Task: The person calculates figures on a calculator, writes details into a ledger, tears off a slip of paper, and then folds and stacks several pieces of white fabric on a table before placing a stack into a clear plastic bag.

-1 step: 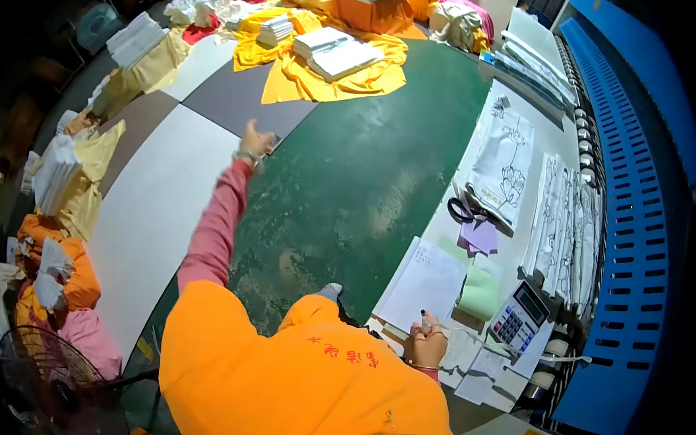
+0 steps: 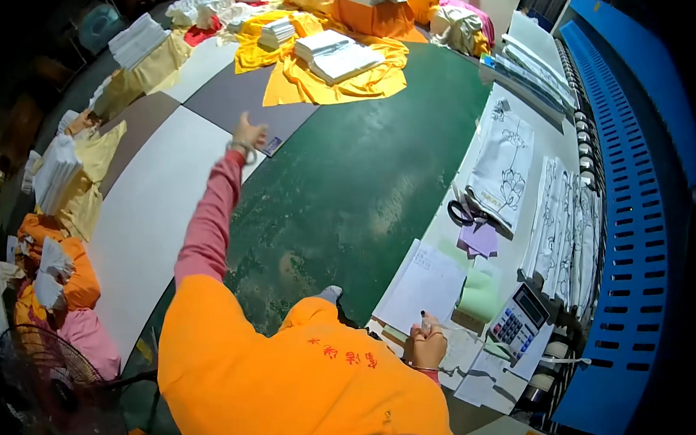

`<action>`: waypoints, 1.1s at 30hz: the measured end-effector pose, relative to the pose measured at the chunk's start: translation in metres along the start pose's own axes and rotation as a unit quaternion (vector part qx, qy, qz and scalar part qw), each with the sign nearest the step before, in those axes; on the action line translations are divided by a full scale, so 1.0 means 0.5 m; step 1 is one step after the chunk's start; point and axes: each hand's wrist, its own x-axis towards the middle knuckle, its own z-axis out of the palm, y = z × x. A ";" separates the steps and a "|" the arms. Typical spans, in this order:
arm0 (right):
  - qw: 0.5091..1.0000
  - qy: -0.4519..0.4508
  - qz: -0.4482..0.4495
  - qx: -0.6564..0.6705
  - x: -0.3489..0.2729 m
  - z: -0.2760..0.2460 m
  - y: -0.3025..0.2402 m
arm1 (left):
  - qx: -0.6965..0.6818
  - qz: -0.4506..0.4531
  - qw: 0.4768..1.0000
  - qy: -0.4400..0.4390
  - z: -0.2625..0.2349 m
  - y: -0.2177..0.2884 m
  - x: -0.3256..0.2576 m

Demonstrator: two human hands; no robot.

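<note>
A: Where is the left hand (image 2: 249,134)?

B: Stretched far out on a pink sleeve (image 2: 208,217) over the floor (image 2: 349,194), fingers spread and loose, clutching nothing. A small blue-edged card (image 2: 273,145) lies just beside it, on its right, at the border of the green floor and a grey panel (image 2: 236,99).

A: Does the hand touch the card?

B: I cannot tell; they sit very close.

A: And the right hand (image 2: 428,344)?

B: Pulled in near the orange top (image 2: 297,390), curled around a thin pen-like thing (image 2: 423,322); only its dark tip shows above the fingers. The hand rests on loose papers (image 2: 467,356).

A: What surrounds that grip?

B: A white sheet (image 2: 423,286) just beyond it, a pale green pad (image 2: 480,296) and a calculator (image 2: 517,323) to its right. Farther out lie purple notes (image 2: 480,239), scissors (image 2: 464,214) and a patterned white cloth (image 2: 504,167).

A: Beyond the left hand?

B: A yellow cloth (image 2: 324,80) bearing 2 stacks of folded white linen (image 2: 335,55), well apart from the fingers.
</note>
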 end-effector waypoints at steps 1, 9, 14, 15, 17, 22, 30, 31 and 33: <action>0.999 -0.013 0.025 -0.040 0.000 0.000 -0.006 | -0.017 0.009 1.000 -0.002 -0.034 0.028 0.027; 0.996 0.022 0.066 -0.051 0.002 0.028 0.009 | -0.203 0.078 0.961 -0.172 -0.018 0.159 0.189; 0.996 0.002 0.037 0.086 0.013 0.016 -0.069 | -0.206 0.090 0.952 -0.209 0.041 0.212 0.255; 0.996 0.019 0.037 0.085 0.017 0.015 -0.084 | -0.204 0.088 0.950 -0.221 0.070 0.232 0.263; 0.983 0.065 0.151 0.086 -0.025 0.028 -0.017 | -0.155 0.060 0.924 -0.344 0.439 0.254 0.229; 0.965 0.148 0.191 0.100 -0.025 0.071 -0.051 | -0.083 0.053 0.892 -0.442 0.672 0.292 0.114; 0.923 0.350 0.160 -0.004 -0.042 0.153 -0.075 | -0.032 0.040 0.836 -0.546 0.863 0.266 -0.005; 0.917 0.372 0.135 -0.038 -0.044 0.157 -0.078 | -0.028 0.039 0.832 -0.552 0.873 0.265 -0.010; 0.916 0.371 0.142 -0.059 -0.046 0.156 -0.084 | -0.026 0.036 0.824 -0.565 0.897 0.259 -0.023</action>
